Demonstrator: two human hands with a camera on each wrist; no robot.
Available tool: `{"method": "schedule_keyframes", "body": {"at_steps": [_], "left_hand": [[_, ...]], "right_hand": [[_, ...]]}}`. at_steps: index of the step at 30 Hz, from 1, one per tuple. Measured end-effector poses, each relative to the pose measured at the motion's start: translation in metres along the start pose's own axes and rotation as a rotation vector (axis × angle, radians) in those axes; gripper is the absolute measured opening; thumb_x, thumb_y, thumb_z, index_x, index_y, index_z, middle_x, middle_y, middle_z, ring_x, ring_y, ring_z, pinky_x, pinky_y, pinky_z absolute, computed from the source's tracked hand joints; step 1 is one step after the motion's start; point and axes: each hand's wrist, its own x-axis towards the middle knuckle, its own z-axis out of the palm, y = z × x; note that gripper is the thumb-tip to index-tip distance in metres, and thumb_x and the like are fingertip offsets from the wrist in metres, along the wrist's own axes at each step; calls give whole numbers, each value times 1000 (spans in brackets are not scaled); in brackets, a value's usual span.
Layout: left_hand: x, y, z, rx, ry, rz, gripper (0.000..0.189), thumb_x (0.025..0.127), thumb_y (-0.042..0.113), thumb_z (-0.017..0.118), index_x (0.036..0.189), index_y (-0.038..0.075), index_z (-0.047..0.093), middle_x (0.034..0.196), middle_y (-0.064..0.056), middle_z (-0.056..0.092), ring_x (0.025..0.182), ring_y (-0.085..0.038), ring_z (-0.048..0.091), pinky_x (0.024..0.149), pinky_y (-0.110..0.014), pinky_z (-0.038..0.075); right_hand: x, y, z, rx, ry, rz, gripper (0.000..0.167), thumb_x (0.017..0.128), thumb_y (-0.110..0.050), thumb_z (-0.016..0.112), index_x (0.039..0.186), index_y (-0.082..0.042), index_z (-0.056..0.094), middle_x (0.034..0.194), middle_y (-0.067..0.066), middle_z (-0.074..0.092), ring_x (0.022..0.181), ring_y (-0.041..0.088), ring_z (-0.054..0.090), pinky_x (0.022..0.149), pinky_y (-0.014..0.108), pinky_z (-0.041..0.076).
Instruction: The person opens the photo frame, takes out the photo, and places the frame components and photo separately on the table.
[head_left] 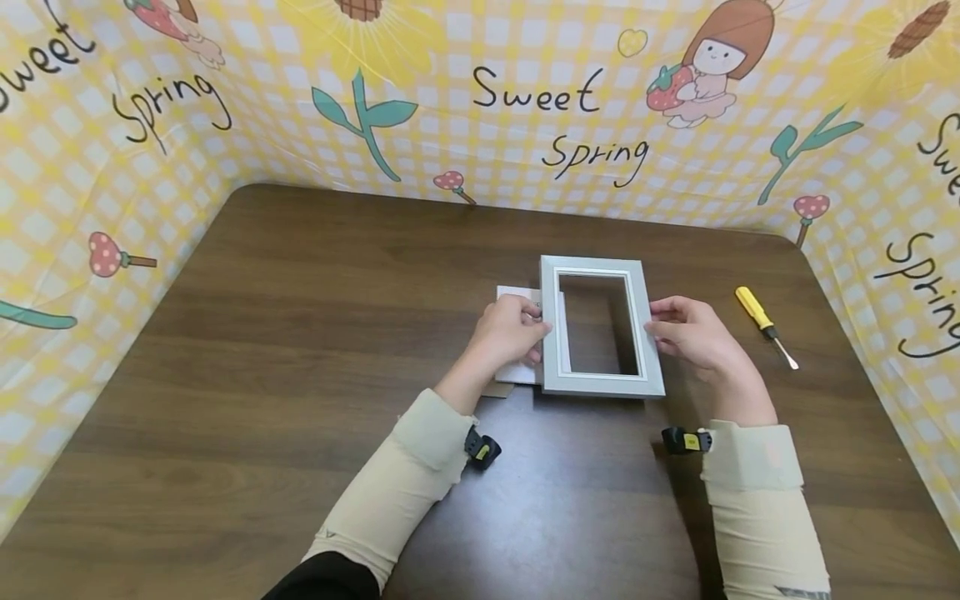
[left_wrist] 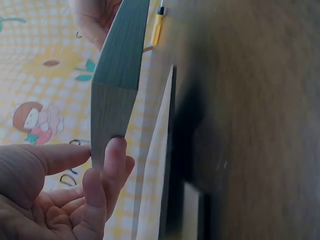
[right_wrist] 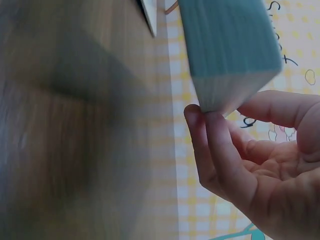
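Observation:
Both hands hold a pale grey-blue picture frame [head_left: 592, 385] by its two long sides, raised a little above the table. Its middle is an open rectangle through which the wood shows. The left hand [head_left: 510, 329] pinches the left side between thumb and fingers. On the opposite side, the right hand [head_left: 693, 333] pinches the edge, thumb on top and fingers below, as the right wrist view shows. Under the left hand lies a white panel [head_left: 517, 372], partly hidden by the picture frame. A brown piece [head_left: 497, 389] peeks out beneath that panel.
A screwdriver [head_left: 757, 312] with a yellow handle lies right of the right hand. The brown wooden table [head_left: 300, 333] is bordered at the back and sides by a yellow checked cloth [head_left: 510, 50] with printed flowers and lettering.

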Motion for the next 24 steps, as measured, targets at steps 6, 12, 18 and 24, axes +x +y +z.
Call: {"method": "schedule_keyframes", "body": {"at_steps": [6, 12, 18, 24], "left_hand": [[5, 10, 14, -17, -30, 31, 34, 95, 18, 67, 124, 2, 63, 105, -8, 76, 60, -16, 73, 77, -23, 54], [11, 19, 31, 29, -63, 53, 33, 95, 20, 66, 123, 3, 63, 106, -6, 76, 61, -14, 73, 90, -28, 52], [16, 26, 46, 51, -88, 60, 35, 96, 21, 66, 126, 4, 61, 104, -6, 77, 60, -10, 72, 95, -32, 49], [19, 26, 56, 31, -114, 64, 39, 96, 19, 65, 130, 2, 59, 106, -9, 76, 64, -12, 73, 100, -34, 48]], "right_hand": [[-5, 11, -15, -38, 24, 14, 49, 101, -9, 54, 142, 11, 37, 111, 7, 52, 83, -1, 54, 74, 16, 52], [-11, 25, -28, -71, 54, 15, 50, 102, -10, 51, 143, 13, 35, 113, 7, 52, 84, -4, 53, 74, 15, 52], [-14, 35, -36, -96, 89, 42, 52, 103, -12, 49, 146, 13, 32, 125, 17, 49, 85, -5, 52, 75, 14, 51], [-15, 42, -41, -101, 90, 74, 54, 103, -13, 49, 147, 13, 30, 127, 18, 49, 84, -6, 52, 74, 14, 51]]}}
